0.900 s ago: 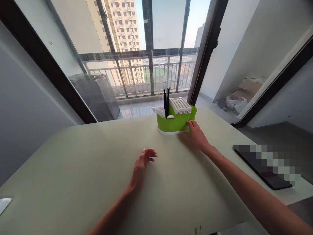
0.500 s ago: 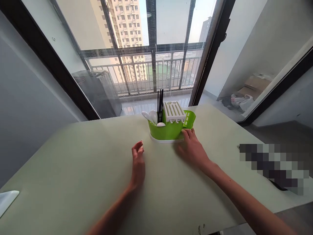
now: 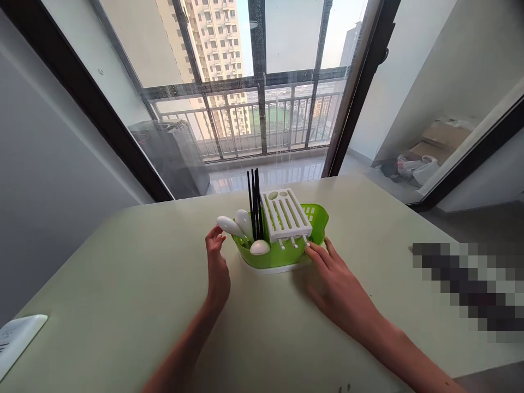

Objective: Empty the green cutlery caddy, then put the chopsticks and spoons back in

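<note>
A green plastic utensil holder (image 3: pixel 268 260) with a white base stands upright on the table. White spoons (image 3: pixel 244 222) and several black chopsticks (image 3: pixel 256 204) stick up from its left part, with a white rounded utensil head (image 3: pixel 260 248) at the front. A white slotted rack (image 3: pixel 287 214) with small hooks tops the middle. My right hand (image 3: pixel 338 278) grips the holder's right front corner, fingers bent against it. Beside the left end my left hand (image 3: pixel 216 262) is curved with fingers apart, the tips close to a spoon; whether they touch the holder I cannot tell.
The pale table (image 3: pixel 135 284) reaches a glass door at the back. A white object (image 3: pixel 20 338) lies at its left edge. A blurred-out patch (image 3: pixel 462 289) covers something at the right. Cardboard and bags (image 3: pixel 426 164) lie beyond the glass.
The utensil holder has come nearer to me and slightly left, with my right hand on its corner. My left hand has moved up and left to the holder's left end.
</note>
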`<state>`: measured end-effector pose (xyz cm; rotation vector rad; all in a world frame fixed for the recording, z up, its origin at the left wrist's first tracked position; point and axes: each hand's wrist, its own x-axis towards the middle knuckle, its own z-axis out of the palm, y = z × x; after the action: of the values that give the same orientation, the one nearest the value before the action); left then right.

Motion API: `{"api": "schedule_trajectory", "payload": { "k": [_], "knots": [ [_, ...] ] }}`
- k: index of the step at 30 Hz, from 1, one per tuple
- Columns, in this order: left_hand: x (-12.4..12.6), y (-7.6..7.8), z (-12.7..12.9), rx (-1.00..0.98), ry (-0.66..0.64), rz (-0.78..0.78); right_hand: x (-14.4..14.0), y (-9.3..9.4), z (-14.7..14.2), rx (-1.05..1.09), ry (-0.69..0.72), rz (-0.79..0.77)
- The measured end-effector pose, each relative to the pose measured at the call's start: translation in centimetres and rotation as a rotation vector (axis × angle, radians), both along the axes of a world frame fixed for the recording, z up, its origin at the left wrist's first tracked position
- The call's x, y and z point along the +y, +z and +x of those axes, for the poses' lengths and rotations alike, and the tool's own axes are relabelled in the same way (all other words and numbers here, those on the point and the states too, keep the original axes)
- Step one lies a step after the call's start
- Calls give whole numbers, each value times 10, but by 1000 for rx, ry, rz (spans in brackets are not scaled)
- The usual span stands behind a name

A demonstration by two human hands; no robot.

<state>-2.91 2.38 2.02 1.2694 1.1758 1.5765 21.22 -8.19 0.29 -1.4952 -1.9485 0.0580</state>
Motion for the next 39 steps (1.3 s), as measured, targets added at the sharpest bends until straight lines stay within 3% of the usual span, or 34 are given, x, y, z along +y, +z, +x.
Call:
{"api": "schedule_trajectory", "payload": {
  "k": [4, 7, 10, 12, 15, 19, 22, 25, 32, 39],
  "knots": [
    [1, 30, -7, -7, -252, -11, -3, 7, 14, 128, -83, 87],
    [6, 50, -11, 20, -390, -58, 11, -1, 34, 428, -176, 144],
    [16, 69, -11, 99, -363, -19, 40, -19, 58, 752, -293, 11],
    [26, 84, -8, 206, -315, -11, 61, -32, 70, 899, -297, -84],
    [40, 105, -1, 331, -333, -56, 84, -47, 77, 964, -252, -131],
    [62, 124, 10, 391, -454, -142, 91, -58, 75, 951, -256, -165],
    [78, 128, 19, 489, -584, -161, 87, -61, 74, 891, -250, -201],
    [87, 130, 26, 600, -614, -111, 83, -59, 72, 836, -253, -213],
    [79, 125, 30, 639, -518, 10, 82, -53, 69, 762, -268, -228],
    [69, 120, 26, 445, -402, 5, 81, -52, 69, 726, -279, -238]
  ]
}}
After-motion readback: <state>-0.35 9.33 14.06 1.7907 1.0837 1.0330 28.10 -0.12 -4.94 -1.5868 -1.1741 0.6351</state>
